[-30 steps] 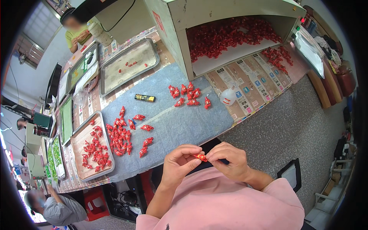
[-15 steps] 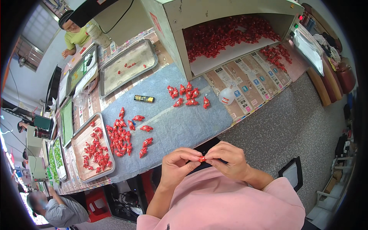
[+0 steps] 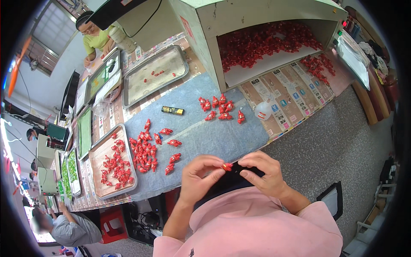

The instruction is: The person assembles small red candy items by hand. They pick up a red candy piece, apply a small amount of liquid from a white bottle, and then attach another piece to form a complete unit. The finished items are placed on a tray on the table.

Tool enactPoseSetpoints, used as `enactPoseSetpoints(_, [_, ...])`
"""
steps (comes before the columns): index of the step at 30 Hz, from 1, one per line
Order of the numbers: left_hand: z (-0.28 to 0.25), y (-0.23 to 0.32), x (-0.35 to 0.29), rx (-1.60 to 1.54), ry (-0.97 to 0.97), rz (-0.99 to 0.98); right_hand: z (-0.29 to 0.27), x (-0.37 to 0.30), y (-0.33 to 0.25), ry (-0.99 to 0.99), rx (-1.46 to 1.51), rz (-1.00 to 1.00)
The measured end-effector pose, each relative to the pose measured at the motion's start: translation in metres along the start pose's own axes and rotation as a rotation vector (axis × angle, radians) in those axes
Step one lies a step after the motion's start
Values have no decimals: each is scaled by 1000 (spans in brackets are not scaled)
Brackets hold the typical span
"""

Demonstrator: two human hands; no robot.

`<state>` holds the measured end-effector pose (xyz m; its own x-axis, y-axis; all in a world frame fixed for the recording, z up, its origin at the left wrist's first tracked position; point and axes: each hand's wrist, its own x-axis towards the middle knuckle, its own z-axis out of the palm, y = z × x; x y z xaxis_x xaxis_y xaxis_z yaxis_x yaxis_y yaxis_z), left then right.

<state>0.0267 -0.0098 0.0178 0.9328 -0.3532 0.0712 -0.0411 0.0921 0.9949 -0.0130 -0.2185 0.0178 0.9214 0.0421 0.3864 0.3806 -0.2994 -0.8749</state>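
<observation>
My left hand (image 3: 199, 177) pinches a small red figurine (image 3: 227, 166) between thumb and fingertips, in front of my body at the table's near edge. A touch of yellow shows on the figurine. Just right of it, my right hand (image 3: 266, 172) is open, thumb and fingers apart, with nothing visible between them. On the blue cloth (image 3: 205, 141) beyond my hands lies a cluster of similar red figurines (image 3: 143, 150), with several strays beside it. A smaller group of red figurines (image 3: 220, 107) stands farther back.
Left of the cluster, a metal tray (image 3: 132, 186) holds more red figurines. A larger tray (image 3: 186, 70) with a few red pieces lies behind. A black-and-gold cylinder (image 3: 173, 110) and a white bottle (image 3: 262, 110) are on the table. A box-shaped machine (image 3: 212, 51) contains many red pieces. Co-workers sit leftward.
My right hand has come away from the figurine, its fingers parting. The figurine stays in my left hand, now tilted. The whole view has shifted slightly, moving the table rightward in the picture.
</observation>
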Motion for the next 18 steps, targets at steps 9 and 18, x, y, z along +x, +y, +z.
enactPoseSetpoints(9, [-55,7,25,884,266,97,-16,-6,13,1,44,79])
enactPoseSetpoints(18, [-56,16,40,1088,189,295,-37,0,25,165,-83,73])
